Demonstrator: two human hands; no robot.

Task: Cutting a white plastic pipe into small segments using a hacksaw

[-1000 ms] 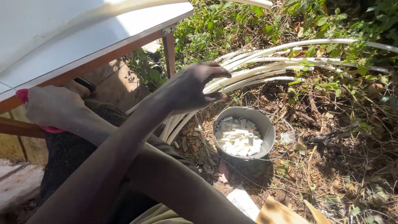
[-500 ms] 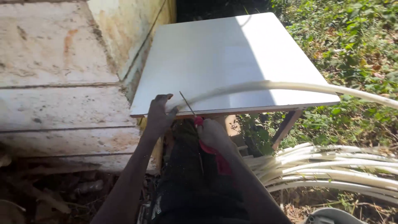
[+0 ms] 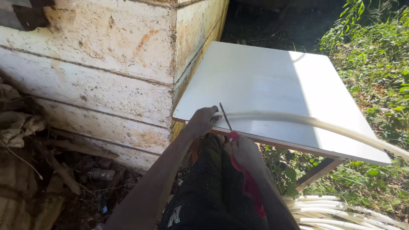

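Observation:
A long pale peeled stalk (image 3: 306, 121) lies across the white tabletop (image 3: 255, 76) and curves off its right edge. My left hand (image 3: 202, 120) is closed on the stalk's near end at the table's front left corner. My right hand (image 3: 243, 151) holds a thin-bladed knife (image 3: 225, 116) with a red handle. Its blade rests across the stalk just right of my left hand.
A weathered wooden wall (image 3: 98, 72) stands at the left, with debris on the ground below it. A pile of more pale stalks (image 3: 341, 211) lies on the ground at the lower right. Green plants (image 3: 375, 64) grow beyond the table. My dark trousers (image 3: 208, 196) fill the lower middle.
One second ago my hand was at the stalk pile near a metal bowl. My view has since swung to the table, where one stalk lies with the knife on it.

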